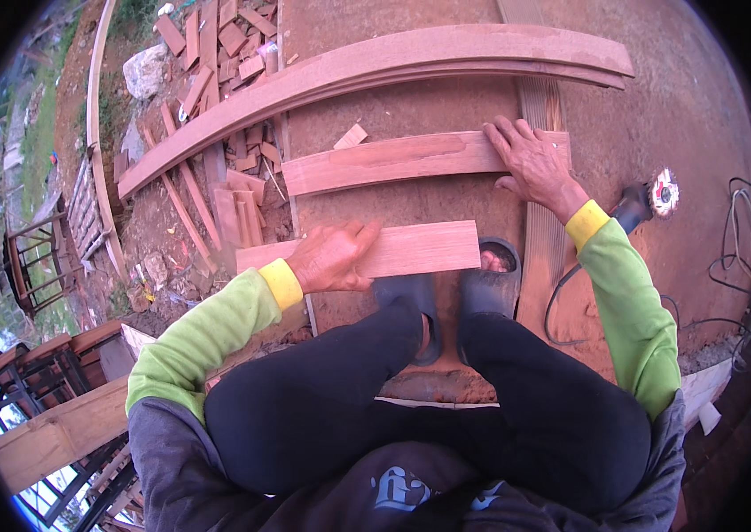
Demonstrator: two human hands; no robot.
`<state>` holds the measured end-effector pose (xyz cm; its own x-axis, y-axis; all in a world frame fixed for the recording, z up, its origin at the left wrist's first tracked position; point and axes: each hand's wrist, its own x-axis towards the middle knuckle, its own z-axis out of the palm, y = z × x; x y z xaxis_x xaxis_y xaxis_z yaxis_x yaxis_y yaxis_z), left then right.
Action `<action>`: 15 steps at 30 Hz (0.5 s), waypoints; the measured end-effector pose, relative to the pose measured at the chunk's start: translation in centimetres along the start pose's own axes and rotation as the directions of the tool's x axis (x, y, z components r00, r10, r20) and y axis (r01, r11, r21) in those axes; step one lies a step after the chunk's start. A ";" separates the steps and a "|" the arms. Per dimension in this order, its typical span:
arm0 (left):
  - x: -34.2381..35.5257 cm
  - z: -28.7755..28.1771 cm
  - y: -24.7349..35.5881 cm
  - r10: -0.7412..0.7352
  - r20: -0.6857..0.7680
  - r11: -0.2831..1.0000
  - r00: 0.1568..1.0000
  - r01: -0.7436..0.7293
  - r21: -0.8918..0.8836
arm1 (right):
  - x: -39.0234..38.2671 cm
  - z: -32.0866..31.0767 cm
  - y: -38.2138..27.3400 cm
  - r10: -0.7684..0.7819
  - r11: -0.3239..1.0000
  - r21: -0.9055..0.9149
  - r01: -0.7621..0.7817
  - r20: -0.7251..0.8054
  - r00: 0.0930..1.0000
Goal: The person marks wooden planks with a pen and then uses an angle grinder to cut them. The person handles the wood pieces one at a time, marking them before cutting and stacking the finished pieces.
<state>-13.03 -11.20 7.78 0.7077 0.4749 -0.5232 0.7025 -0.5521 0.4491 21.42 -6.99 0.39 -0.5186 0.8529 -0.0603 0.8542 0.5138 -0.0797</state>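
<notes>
My left hand [333, 257] grips a short, flat reddish wooden board [424, 247], held above my dark clogs. Its fingers and thumb close over the board's middle. Farther out, a longer wooden plank [393, 162] lies crosswise, its right end resting over a grooved timber [546, 230]. My right hand [535, 164] clasps this plank near that end, fingers over the top and thumb at the near edge. An angle grinder [641, 204] with a round disc lies on the ground to the right of my right forearm.
Long wooden planks [375, 71] lie stacked beyond, across the grooved timber. Offcuts [247, 53] are scattered at the far left near a pale rock [146, 71]. A black cable [735, 257] coils at the right. A wooden beam [61, 434] and stacked dark frames stand at lower left.
</notes>
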 end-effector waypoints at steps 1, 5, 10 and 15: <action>0.2 1.0 -0.1 -0.005 -0.050 1.000 0.999 0.004 -0.020 | 0.3 0.3 0.3 -0.017 1.000 0.006 0.017 0.012 1.000; 3.2 5.4 1.4 0.018 -0.261 0.990 0.965 -0.054 -0.128 | 1.2 1.1 1.3 -0.087 0.994 0.064 0.088 -0.028 0.996; 5.4 7.0 3.1 0.005 -0.294 0.974 0.956 -0.071 -0.215 | 0.8 -1.0 2.0 -0.128 0.977 0.149 0.150 -0.145 0.981; 5.1 8.0 2.0 -0.006 -0.378 0.974 0.926 -0.080 -0.212 | 1.8 -4.8 4.2 -0.080 0.987 0.123 0.106 -0.198 0.977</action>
<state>-8.57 -15.37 0.24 0.6792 0.7023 -0.2132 0.6435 -0.4302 0.6331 24.24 -2.80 4.74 -0.5680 0.8103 0.1443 0.7832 0.5860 -0.2076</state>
